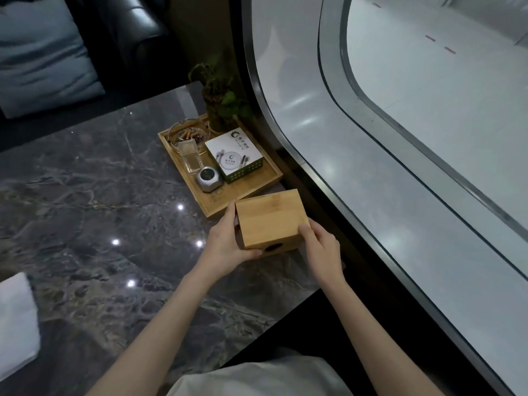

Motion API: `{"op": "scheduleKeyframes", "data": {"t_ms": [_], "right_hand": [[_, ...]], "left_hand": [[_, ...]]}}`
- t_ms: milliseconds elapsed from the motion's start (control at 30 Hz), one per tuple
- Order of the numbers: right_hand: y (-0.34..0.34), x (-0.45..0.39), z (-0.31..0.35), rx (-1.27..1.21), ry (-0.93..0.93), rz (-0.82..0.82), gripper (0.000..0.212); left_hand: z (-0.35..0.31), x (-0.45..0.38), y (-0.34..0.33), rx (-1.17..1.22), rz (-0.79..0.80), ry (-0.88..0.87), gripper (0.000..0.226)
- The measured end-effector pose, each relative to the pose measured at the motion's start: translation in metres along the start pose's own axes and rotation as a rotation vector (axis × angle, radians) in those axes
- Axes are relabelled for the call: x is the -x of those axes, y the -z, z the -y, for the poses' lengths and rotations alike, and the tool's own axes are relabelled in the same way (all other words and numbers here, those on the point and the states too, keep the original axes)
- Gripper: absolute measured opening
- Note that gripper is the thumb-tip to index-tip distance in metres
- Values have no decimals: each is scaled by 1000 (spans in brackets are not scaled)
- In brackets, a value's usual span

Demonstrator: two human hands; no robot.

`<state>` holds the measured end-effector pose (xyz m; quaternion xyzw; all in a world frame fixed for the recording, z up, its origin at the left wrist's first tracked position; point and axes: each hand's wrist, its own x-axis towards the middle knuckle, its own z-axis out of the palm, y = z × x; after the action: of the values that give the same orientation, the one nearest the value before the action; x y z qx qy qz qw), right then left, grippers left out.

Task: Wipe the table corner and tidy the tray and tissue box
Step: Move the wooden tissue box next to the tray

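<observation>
A bamboo tissue box [270,217] sits at the right corner of the dark marble table [100,201], just in front of the wooden tray [251,185]. My left hand [225,244] grips the box's left side and front corner. My right hand [321,247] holds its right front corner. A dark round hole shows low on the box's front face. The tray holds a glass ashtray [187,134] with cigarette butts, a clear small box [190,157], a silver round device [208,178] and a white and green pack [235,154].
A potted plant [221,98] stands at the tray's far corner. A white folded cloth [15,321] lies at the table's left near edge. A dark sofa with a grey cushion [43,55] is behind the table. A curved window frame [328,172] runs along the right.
</observation>
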<state>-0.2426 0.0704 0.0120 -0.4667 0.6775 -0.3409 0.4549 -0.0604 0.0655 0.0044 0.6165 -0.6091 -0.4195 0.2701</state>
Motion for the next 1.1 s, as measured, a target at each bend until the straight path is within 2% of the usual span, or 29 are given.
{"op": "scheduleKeyframes", "data": {"t_ms": [233, 367, 500, 633, 800, 867, 1100], "right_hand": [[-2, 2, -7, -9, 18, -28, 37], [2, 0, -13, -26, 12, 20, 38], [5, -6, -25, -235, -75, 73, 46], [3, -9, -30, -375, -190, 144, 50], [-4, -8, -31, -455, -179, 193, 47], [-7, -8, -31, -480, -187, 193, 45], [-5, -8, -31, -398, -229, 187, 48]], "left_hand": [[5, -2, -3, -10, 3, -1, 109], [7, 2, -9, -18, -2, 17, 115], [10, 15, -21, 72, -25, 105, 119], [16, 29, -39, 188, -19, 158, 108], [11, 35, -54, 455, -55, 285, 81], [8, 36, -57, 516, -79, 305, 78], [-1, 37, -53, 497, -121, 324, 75]]}}
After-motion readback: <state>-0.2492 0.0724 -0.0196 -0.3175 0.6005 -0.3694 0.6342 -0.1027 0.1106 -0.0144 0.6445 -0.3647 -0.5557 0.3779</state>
